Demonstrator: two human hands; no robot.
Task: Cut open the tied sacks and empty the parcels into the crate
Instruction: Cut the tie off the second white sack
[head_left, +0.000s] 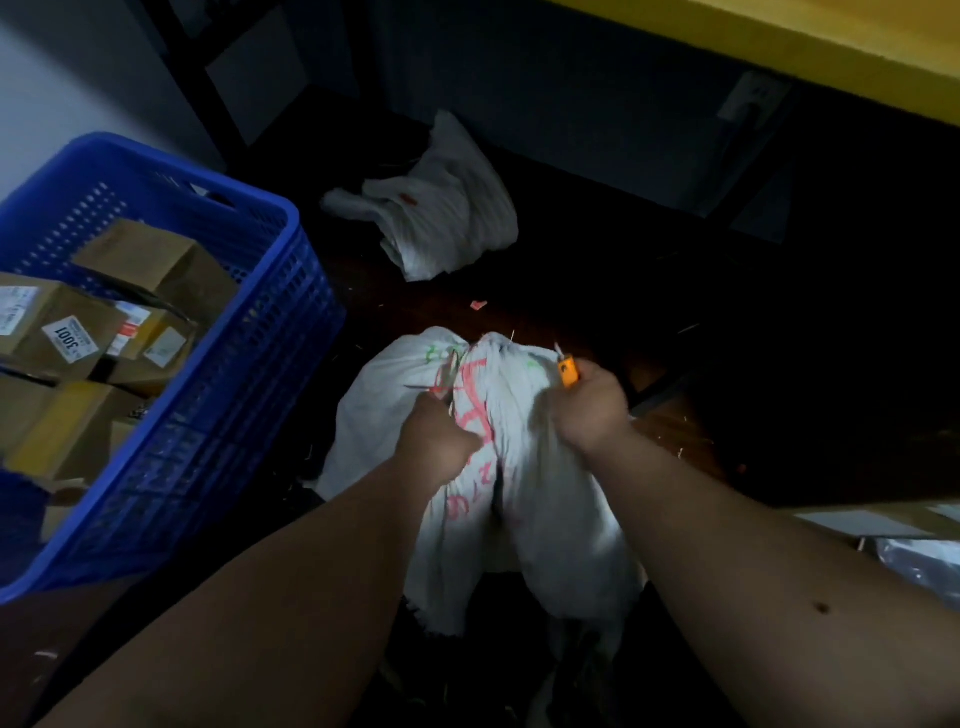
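We are in what looks like a parcel sorting or storage room, dimly lit. A blue perforated plastic crate (218, 322) holds brown cardboard parcels (57, 322) with printed shipping labels, 1 reading 3001. A white woven sack (519, 467) marked in red and green stands on the dark floor (727, 364), an emptied sack (441, 208) lies beyond, and a yellow shelf edge (831, 41) runs overhead.

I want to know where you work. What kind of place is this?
Probably a parcel sorting or stock room. A blue crate holds labelled cardboard parcels, white sacks lie on the dark floor, and the right hand holds an orange cutter.
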